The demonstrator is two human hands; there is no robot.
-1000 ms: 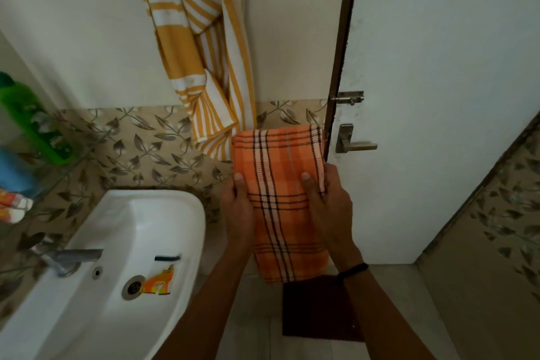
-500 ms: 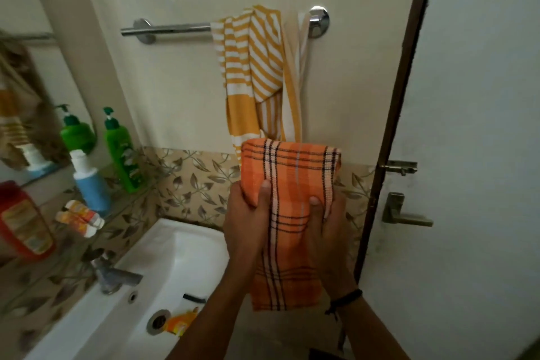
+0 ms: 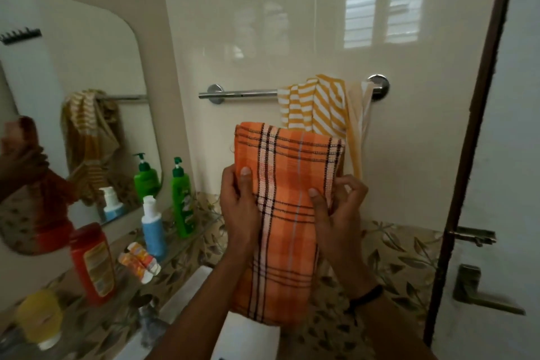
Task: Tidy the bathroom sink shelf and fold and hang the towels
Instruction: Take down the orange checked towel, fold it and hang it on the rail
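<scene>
A folded orange plaid towel (image 3: 287,184) hangs upright between both hands, just below the chrome towel rail (image 3: 242,93). My left hand (image 3: 238,202) grips its left edge with the thumb on the front. My right hand (image 3: 340,207) pinches its right edge, fingers partly spread behind. A yellow and white striped towel (image 3: 318,105) is bunched over the right end of the rail. The glass sink shelf (image 3: 187,238) at the left carries bottles and tubes.
On the shelf stand a green pump bottle (image 3: 181,202), a blue bottle (image 3: 153,228), a red bottle (image 3: 93,263), a yellow container (image 3: 39,318) and two small tubes (image 3: 140,261). A mirror (image 3: 73,114) hangs at left. The tap (image 3: 149,327) and white sink (image 3: 242,336) lie below. The door (image 3: 502,155) stands at right.
My view has tilted up from the sink to the rail. Both hands have raised the orange towel towards the rail, keeping hold of its edges.
</scene>
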